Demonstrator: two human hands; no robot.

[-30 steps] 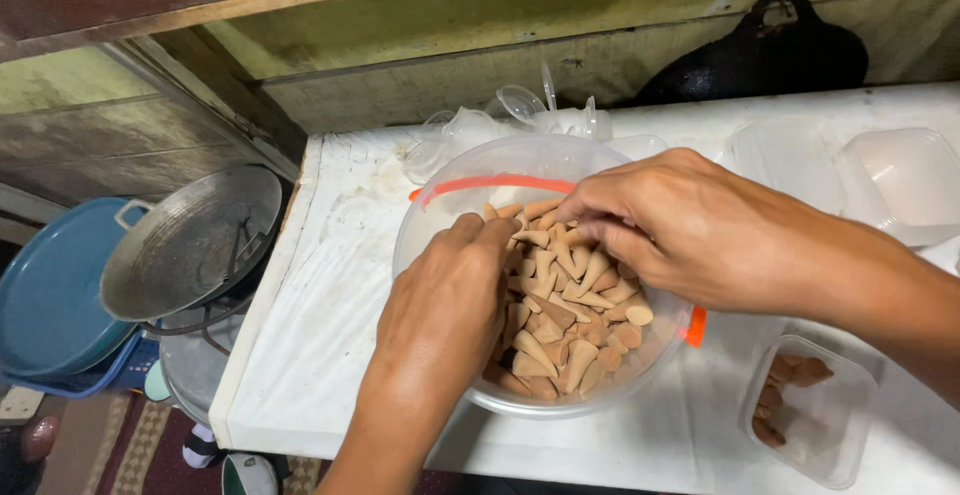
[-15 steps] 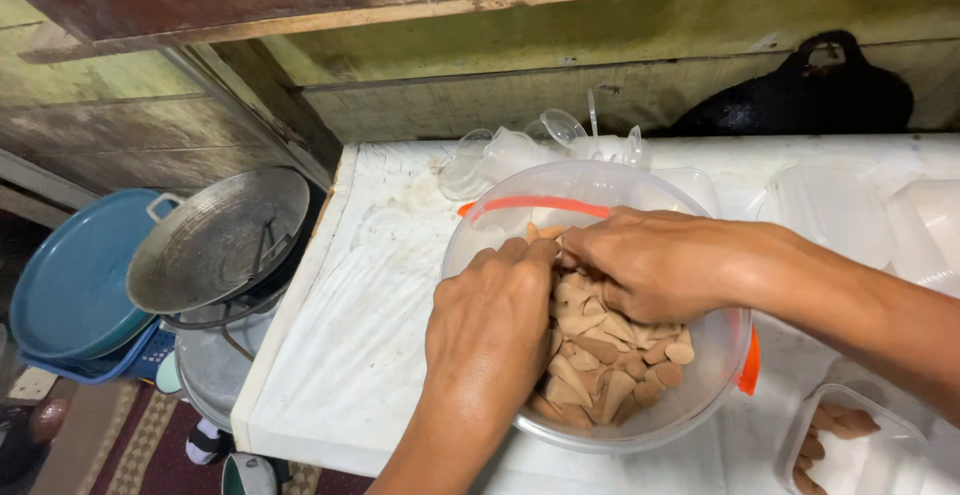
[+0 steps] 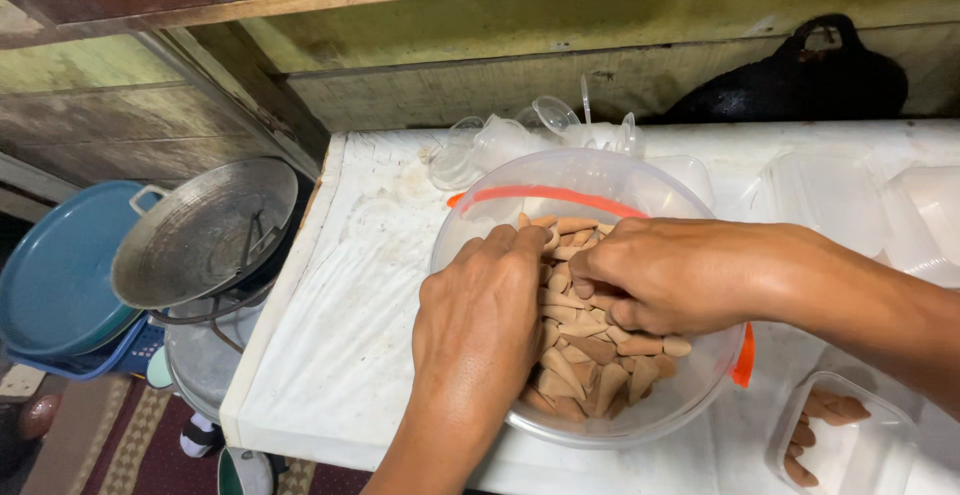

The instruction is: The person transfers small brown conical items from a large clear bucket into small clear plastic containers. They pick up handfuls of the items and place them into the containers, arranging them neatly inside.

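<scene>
Mostly the work lies ahead: my left hand (image 3: 478, 327) and right hand (image 3: 668, 277) are both curled into the brown cone snacks (image 3: 590, 360) heaped in the clear bowl (image 3: 520, 205); the small tub (image 3: 840, 435) beside it holds only a few.

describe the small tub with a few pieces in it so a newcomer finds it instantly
On the white-covered table, look past the large clear plastic bowl of tan cone-shaped pieces to its near right corner. There sits a small clear rectangular plastic tub, holding only a few pieces, unlike the empty tubs behind it.
</scene>
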